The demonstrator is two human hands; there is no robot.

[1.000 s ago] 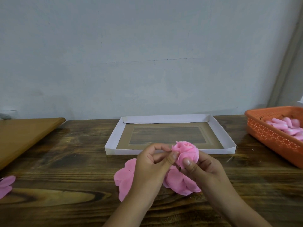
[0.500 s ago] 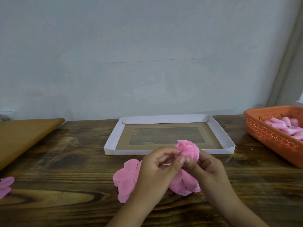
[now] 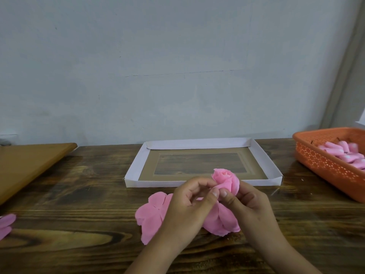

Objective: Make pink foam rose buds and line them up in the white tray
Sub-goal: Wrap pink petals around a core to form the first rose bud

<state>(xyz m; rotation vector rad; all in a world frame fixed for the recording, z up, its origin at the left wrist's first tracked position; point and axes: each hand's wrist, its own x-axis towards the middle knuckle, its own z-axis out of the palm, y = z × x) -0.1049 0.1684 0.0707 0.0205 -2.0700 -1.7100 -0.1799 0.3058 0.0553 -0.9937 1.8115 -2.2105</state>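
Note:
A pink foam rose bud [image 3: 226, 179] is held upright just in front of the white tray [image 3: 134, 171]. My left hand [image 3: 187, 206] pinches its lower left side with thumb and fingers. My right hand [image 3: 250, 206] grips the bud's base from the right, thumb pressed beside the left thumb. Loose pink foam petals [image 3: 153, 212] lie flat on the table under and behind both hands, partly hidden by them. The tray holds no buds; its bottom is brown card with a clear window.
An orange perforated basket [image 3: 325, 165] with several pink foam pieces [image 3: 343, 153] stands at the right. A brown board [image 3: 25, 165] lies at the left. More pink petals [image 3: 6, 224] sit at the table's left edge. A grey wall rises behind.
Both hands with the bud have sunk slightly toward the table, and my left thumb has slid closer to my right thumb at the bud's base.

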